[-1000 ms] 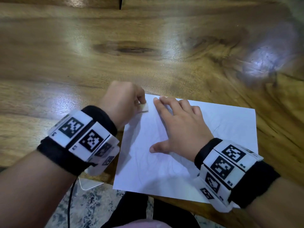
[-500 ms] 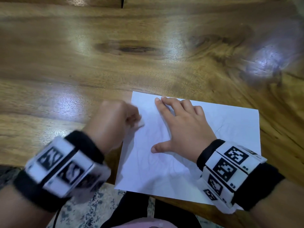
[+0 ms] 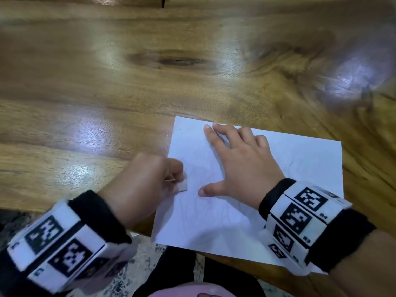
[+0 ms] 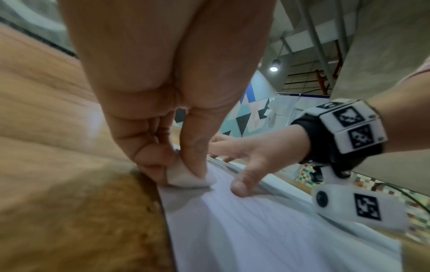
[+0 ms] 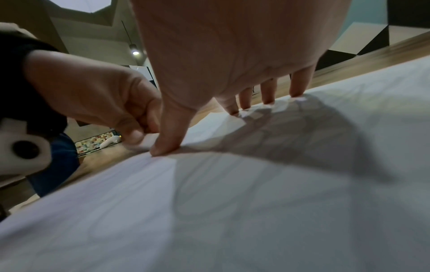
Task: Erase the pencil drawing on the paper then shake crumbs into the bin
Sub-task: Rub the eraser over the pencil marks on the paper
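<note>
Head view leaves the pencil drawing [image 3: 205, 174] hard to read: only faint grey curved lines show on the white rectangular sheet of paper [image 3: 300, 168], and motion blur smears the left wrist band. The bin is in none of the views. The sheet's near edge overhangs the table's rim, and its near right corner is hidden behind the right wrist band.

Compared with half a second ago, the left hand [image 3: 143, 185] has drawn back toward the person along the paper's left edge, and the small white block eraser [image 3: 182, 186] with it; the right hand [image 3: 244, 166] has not shifted.

The left hand pinches the eraser between thumb and curled fingers, and the left wrist view shows the soft, rounded-cornered eraser [image 4: 188, 177] pressed onto the sheet just inside its left edge. The right hand lies flat, fingers straight and thumb spread wide, holding the paper down; the right wrist view shows its fingertips [image 5: 295, 92] touching the sheet. The glossy brown wooden table [image 3: 107, 93] has dark knots and bright reflections.
</note>
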Demonstrator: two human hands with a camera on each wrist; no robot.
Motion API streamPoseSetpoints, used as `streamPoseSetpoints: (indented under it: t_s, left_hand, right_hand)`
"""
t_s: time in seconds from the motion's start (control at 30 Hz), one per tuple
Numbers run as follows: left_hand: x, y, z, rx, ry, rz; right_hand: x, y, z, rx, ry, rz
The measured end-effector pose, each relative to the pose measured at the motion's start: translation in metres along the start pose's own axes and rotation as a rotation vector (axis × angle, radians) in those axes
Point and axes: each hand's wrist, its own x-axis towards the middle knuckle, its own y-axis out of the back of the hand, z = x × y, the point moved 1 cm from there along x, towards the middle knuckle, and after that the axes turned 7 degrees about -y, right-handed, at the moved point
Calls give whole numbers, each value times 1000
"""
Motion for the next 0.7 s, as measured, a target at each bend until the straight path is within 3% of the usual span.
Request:
streamPoseSetpoints:
  t_s: [0.07, 0.17, 0.23, 0.43, 0.53, 0.6, 0.7]
  left_hand:
    - [9, 4, 1, 2, -1, 29]
    - [44, 19, 8, 49, -12, 195]
    - [62, 24, 9, 89, 15, 208]
    - [56, 14, 7, 79, -6, 303]
    - [49, 13, 5, 44, -31, 250]
    - [31, 7, 6, 41, -73, 125]
    - [9, -1, 4, 23, -27, -25]
  right_hand:
    - [0, 0, 0, -3, 4, -6]
    - [1, 2, 3, -2, 20, -31]
    - [3, 7, 7, 24, 32, -64]
    - [1, 7, 12, 119, -4, -83]
    - [0, 8, 13, 91, 10, -83]
    - [0, 9, 13, 79, 15, -86]
    - [-1, 9, 14, 65, 27, -85]
